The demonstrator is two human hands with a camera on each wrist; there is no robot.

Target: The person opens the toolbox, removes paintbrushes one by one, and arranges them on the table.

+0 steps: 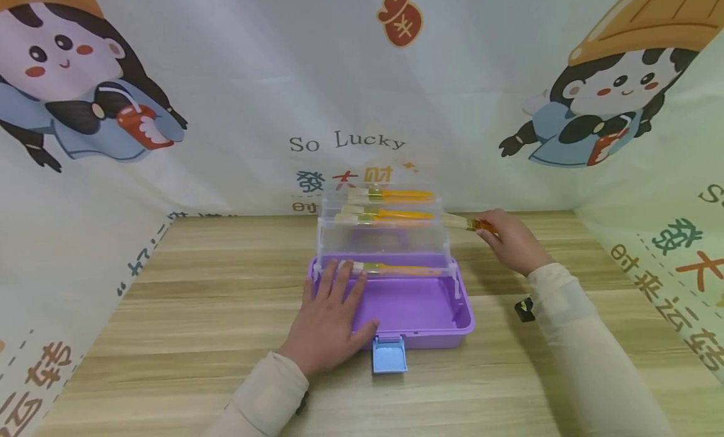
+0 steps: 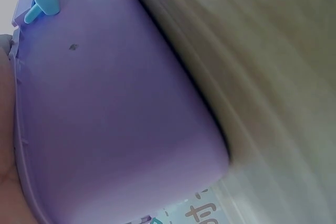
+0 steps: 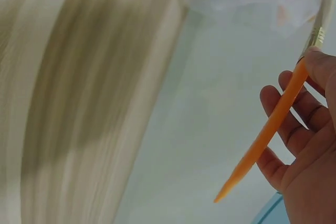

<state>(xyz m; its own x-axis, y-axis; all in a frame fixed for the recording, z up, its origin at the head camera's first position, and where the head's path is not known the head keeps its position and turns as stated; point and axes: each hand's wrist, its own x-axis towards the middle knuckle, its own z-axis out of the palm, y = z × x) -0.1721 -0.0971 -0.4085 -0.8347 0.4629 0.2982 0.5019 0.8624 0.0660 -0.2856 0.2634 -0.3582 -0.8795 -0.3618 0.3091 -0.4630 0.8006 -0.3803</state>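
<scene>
The paint brush (image 3: 268, 129) has a tapered orange handle, a metal collar and pale bristles. It is in the right hand (image 1: 513, 243), and its bristles are at the right end of the raised clear trays (image 1: 427, 241). Similar brushes (image 1: 410, 215) lie sideways in these trays. The purple box (image 1: 441, 341) is open, its blue latch (image 1: 389, 356) hanging down.

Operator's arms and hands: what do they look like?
Left hand and right hand: bare, no gloves or rings visible. Left sleeve and right sleeve: long, cream, down to the wrists. Small black item by the right sleeve; can't tell if it's worn.
</scene>
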